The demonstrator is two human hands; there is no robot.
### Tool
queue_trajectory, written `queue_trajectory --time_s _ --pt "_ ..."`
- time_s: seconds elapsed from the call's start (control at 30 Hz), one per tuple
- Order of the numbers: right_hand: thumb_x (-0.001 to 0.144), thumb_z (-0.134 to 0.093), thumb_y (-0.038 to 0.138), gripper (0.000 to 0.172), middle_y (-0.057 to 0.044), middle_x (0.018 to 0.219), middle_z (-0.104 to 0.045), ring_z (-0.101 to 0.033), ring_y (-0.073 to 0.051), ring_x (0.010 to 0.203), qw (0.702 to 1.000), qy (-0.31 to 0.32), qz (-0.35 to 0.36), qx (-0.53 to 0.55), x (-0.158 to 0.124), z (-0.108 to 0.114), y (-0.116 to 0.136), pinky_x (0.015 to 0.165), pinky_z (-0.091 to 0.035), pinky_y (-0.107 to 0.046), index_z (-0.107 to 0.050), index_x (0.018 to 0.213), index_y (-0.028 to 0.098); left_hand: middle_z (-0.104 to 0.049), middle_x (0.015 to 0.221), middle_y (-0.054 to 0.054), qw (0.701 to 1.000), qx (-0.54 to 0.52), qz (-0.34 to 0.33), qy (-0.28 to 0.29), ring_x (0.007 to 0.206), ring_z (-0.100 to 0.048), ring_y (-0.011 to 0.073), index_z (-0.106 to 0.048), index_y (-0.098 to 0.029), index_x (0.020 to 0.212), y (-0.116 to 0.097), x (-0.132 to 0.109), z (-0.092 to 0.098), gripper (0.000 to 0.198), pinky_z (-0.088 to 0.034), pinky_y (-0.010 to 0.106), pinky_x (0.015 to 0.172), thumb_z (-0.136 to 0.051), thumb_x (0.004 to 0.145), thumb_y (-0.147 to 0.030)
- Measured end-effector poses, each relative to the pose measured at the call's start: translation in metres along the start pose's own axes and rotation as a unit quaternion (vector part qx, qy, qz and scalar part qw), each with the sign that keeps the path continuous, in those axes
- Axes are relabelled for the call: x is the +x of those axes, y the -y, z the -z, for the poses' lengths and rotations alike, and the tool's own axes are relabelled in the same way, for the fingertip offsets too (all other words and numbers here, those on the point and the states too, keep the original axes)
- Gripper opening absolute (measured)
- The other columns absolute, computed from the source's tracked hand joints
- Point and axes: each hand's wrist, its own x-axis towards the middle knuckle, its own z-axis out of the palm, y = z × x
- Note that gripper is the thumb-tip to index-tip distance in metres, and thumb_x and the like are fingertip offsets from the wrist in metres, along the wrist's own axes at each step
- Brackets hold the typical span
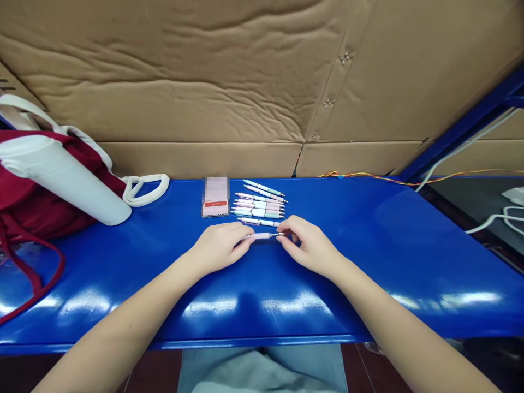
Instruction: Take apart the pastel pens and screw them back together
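My left hand [223, 245] is closed around the barrel of a pale pink pen [261, 236], which lies level just above the blue table. At the pen's right end, the thumb and fingers of my right hand [305, 243] pinch its metallic tip [280, 234]. A thin dark section shows between the barrel and that tip. Just beyond my hands, a white pen [262, 222] lies on the table. Behind it are several more pens [257, 204] in pastel pink, white and green, lying side by side with points to the right.
A phone [215, 210] lies left of the pens on the blue table [368, 229]. At far left, a white bottle [73, 180] leans against a dark red bag [88, 164] with white handles. Cardboard [229, 98] walls the back; wires [368, 174] run along the right rear.
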Motion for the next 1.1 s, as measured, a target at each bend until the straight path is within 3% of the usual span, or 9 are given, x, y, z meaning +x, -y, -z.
queue_trajectory --time_s 0.33,0.43,0.57,0.8,0.97,1.1 --pt "0.082 -0.049 0.020 0.013 -0.002 0.076 -0.062 -0.056 -0.013 0.063 0.997 0.015 -0.073 0.022 0.001 0.014 -0.019 0.060 -0.043 -0.025 -0.061 0.088 0.019 -0.067 0.093 0.002 0.997 0.076 0.019 0.019 0.084 -0.062 0.0173 -0.062 -0.022 0.100 0.008 0.000 0.006 0.027 -0.047 0.026 0.070 -0.039 0.094 -0.033" --pt "0.084 -0.050 0.025 0.012 -0.002 0.077 -0.063 -0.057 -0.014 0.064 0.993 0.036 -0.108 0.044 0.000 0.010 -0.021 0.060 -0.045 -0.025 -0.059 0.091 0.019 -0.066 0.090 0.003 0.993 0.108 0.020 0.040 0.084 -0.061 0.0188 -0.063 -0.021 0.096 0.012 0.001 0.005 0.025 -0.047 0.029 0.071 -0.041 0.092 -0.031" --pt "0.085 -0.051 0.026 0.013 -0.002 0.081 -0.065 -0.060 -0.014 0.069 0.989 0.084 -0.102 0.067 0.001 0.000 -0.018 0.064 -0.047 -0.027 -0.059 0.094 0.020 -0.064 0.092 0.005 0.991 0.119 0.018 0.062 0.085 -0.059 0.0198 -0.064 -0.019 0.093 0.016 0.002 0.002 0.023 -0.048 0.030 0.072 -0.044 0.091 -0.032" --pt "0.085 -0.052 0.028 0.011 -0.001 0.073 -0.062 -0.056 -0.013 0.062 0.988 0.086 -0.094 0.088 0.002 -0.007 -0.006 0.060 -0.046 -0.026 -0.059 0.088 0.020 -0.062 0.096 0.007 0.997 0.079 0.003 -0.003 0.088 -0.057 0.0206 -0.062 -0.018 0.099 0.011 0.002 -0.002 0.027 -0.046 0.033 0.077 -0.050 0.089 -0.040" --pt "0.083 -0.055 0.026 0.014 0.001 0.073 -0.059 -0.056 -0.011 0.062 0.976 0.067 -0.097 0.183 0.002 -0.016 0.010 0.058 -0.046 -0.023 -0.054 0.096 0.020 -0.063 0.096 0.006 0.998 0.018 -0.045 -0.031 0.088 -0.054 0.0188 -0.062 -0.019 0.104 -0.002 0.005 -0.011 0.025 -0.044 0.032 0.079 -0.047 0.092 -0.035" --pt "0.084 -0.055 0.025 0.015 0.001 0.075 -0.059 -0.057 -0.011 0.066 0.973 0.075 -0.092 0.198 0.001 -0.022 0.015 0.061 -0.047 -0.024 -0.050 0.097 0.021 -0.063 0.090 0.005 0.996 -0.017 -0.071 -0.047 0.086 -0.053 0.0176 -0.065 -0.019 0.095 -0.005 0.005 -0.014 0.023 -0.043 0.030 0.077 -0.044 0.093 -0.029"
